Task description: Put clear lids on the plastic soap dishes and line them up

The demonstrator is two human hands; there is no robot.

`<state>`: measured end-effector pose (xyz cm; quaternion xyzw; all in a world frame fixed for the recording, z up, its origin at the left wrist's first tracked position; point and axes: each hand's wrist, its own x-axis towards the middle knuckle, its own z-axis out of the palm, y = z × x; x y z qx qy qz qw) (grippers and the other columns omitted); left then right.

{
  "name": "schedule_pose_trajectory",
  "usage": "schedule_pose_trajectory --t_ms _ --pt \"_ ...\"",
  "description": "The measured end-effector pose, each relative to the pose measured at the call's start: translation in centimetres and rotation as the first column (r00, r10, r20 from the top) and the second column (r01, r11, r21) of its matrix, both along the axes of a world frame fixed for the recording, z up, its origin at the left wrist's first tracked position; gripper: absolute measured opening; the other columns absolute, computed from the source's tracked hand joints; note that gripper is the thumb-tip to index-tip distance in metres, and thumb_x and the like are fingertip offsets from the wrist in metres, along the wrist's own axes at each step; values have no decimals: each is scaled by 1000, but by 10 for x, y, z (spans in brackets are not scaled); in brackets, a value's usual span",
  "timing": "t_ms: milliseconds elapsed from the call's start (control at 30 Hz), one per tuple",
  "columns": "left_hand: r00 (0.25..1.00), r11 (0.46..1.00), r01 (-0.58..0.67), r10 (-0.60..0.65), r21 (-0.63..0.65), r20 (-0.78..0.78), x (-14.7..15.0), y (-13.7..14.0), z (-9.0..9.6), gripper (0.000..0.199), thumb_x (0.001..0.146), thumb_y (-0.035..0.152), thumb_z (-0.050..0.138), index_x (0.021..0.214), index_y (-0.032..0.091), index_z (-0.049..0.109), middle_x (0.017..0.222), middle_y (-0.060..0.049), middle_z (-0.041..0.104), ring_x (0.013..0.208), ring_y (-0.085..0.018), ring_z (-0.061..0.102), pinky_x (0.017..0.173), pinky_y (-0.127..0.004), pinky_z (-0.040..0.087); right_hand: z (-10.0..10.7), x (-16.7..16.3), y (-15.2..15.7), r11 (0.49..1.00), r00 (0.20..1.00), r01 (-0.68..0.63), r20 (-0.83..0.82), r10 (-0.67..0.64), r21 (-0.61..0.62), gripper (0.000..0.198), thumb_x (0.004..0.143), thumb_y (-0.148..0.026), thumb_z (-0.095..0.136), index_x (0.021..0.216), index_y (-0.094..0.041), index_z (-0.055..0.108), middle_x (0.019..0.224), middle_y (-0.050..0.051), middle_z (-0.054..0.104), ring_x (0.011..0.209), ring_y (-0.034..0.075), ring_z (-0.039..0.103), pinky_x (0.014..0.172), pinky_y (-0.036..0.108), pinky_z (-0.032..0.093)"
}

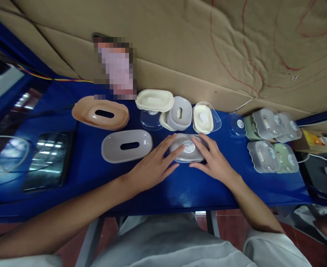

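Observation:
On the blue table in front of me sits a small grey oval box with a clear lid (177, 148), a round white label on its top. From the left, my left hand (159, 161) reaches over it, one fingertip on the label and the thumb near the front edge. My right hand (212, 159) spans its right end, fingers over the top and thumb at the front rim. Both hands hold the box between them, fingers spread. Left of my left hand lies a grey oval cover with a dark slot (116, 150). A tan slotted cover (96, 111) lies behind that.
Cream and grey parts (155, 100) and clear lids (151, 120) stand along the cardboard wall (174, 66). Several lidded boxes (265, 155) are grouped at the right, beside a small carton (315, 142). A dark glossy tablet-like panel (49, 159) and white cables lie left.

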<state>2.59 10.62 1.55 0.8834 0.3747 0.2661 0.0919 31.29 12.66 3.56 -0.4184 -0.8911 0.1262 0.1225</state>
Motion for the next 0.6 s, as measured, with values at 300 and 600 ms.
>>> schedule_pose_trajectory --t_ms 300,600 --pt "997 997 -68 69 33 -20 -1 -4 -2 72 101 46 70 162 19 43 164 -28 45 145 -42 56 113 -60 55 -5 1 6 993 991 -99 -98 93 -56 91 103 -57 64 175 -38 11 180 13 19 165 38 27 129 62 37" --pt "989 992 -91 100 85 -108 -4 -6 5 73 99 41 74 159 16 44 164 -29 46 150 -39 54 114 -50 57 -6 -7 -1 987 989 -132 82 125 90 97 102 -43 68 175 -37 5 182 13 13 163 37 32 126 59 44"
